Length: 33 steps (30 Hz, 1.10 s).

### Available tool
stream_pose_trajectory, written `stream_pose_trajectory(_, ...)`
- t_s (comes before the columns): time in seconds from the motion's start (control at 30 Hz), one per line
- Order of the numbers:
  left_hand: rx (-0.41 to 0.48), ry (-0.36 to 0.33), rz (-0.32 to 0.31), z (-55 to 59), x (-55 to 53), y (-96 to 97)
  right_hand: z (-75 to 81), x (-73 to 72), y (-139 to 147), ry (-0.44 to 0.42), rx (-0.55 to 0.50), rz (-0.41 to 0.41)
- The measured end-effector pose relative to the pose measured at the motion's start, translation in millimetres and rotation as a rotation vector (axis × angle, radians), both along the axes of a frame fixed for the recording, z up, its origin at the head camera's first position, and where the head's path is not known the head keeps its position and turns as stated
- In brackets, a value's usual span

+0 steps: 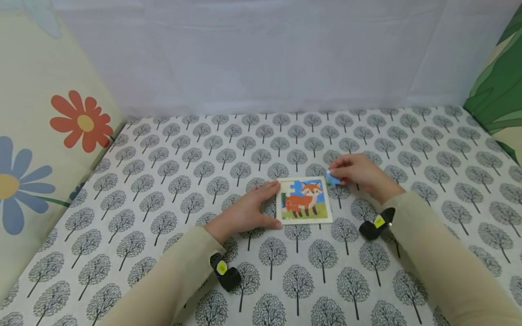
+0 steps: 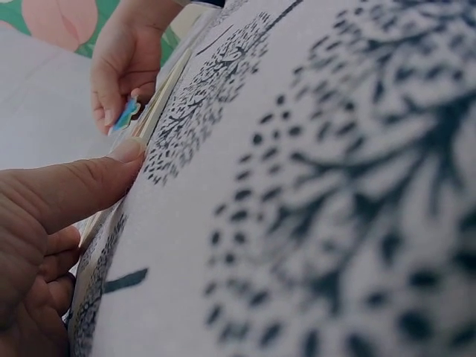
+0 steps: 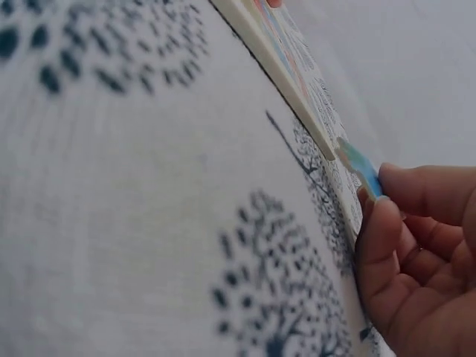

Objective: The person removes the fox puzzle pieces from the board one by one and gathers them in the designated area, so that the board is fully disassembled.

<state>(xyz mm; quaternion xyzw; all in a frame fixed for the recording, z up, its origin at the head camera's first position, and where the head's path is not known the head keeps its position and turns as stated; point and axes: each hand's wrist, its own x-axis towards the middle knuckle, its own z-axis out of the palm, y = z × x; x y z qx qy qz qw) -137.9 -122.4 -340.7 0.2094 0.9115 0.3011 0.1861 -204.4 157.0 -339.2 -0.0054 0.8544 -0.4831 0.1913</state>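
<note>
A square jigsaw puzzle with a pale frame [image 1: 307, 222] lies flat on the table, showing an orange fox [image 1: 302, 202] on blue and green. Its upper left part is bare cream, with a jigsaw-shaped outline. My left hand [image 1: 244, 210] rests at the puzzle's left side, thumb by the lower corner and fingers by the upper one. In the left wrist view the thumb [image 2: 85, 184] touches the frame's edge. Between thumb and fingers, my right hand [image 1: 363, 175] pinches a blue and green puzzle piece [image 3: 362, 172], held just off the frame's upper right corner.
A white tablecloth [image 1: 163, 226] printed with dark trees covers the table. At the back hangs a plain white cloth [image 1: 265, 54]. Painted flowers [image 1: 83, 122] mark the left wall, and green leaves [image 1: 501, 81] the right one. Each wrist wears a black camera [image 1: 375, 226].
</note>
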Motion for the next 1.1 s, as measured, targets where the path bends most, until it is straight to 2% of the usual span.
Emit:
stream_pose_trajectory(0.2, -0.002, -0.002, -0.003, -0.4, 0.3, -0.3, -0.4, 1.8, 0, 0.048, 0.084, 0.009)
stream_pose_trajectory(0.3, -0.001, -0.002, -0.004, 0.1, 0.9, -0.4, -1.0, 2.0, -1, 0.102, 0.167, 0.031)
stream_pose_trajectory(0.67, -0.005, -0.014, 0.009, 0.4, 1.4, 0.9, 4.4, 7.1, -8, 0.346, 0.420, 0.197)
stream_pose_trajectory(0.83, -0.014, -0.020, 0.013, 0.6, 0.9, 1.1, 10.2, 9.0, -14, 0.377, 0.503, 0.240)
stream_pose_trajectory(1.1, -0.013, -0.013, 0.008, 0.6, 0.0, 0.5, 11.6, 8.1, -18, 0.424, 0.568, 0.282)
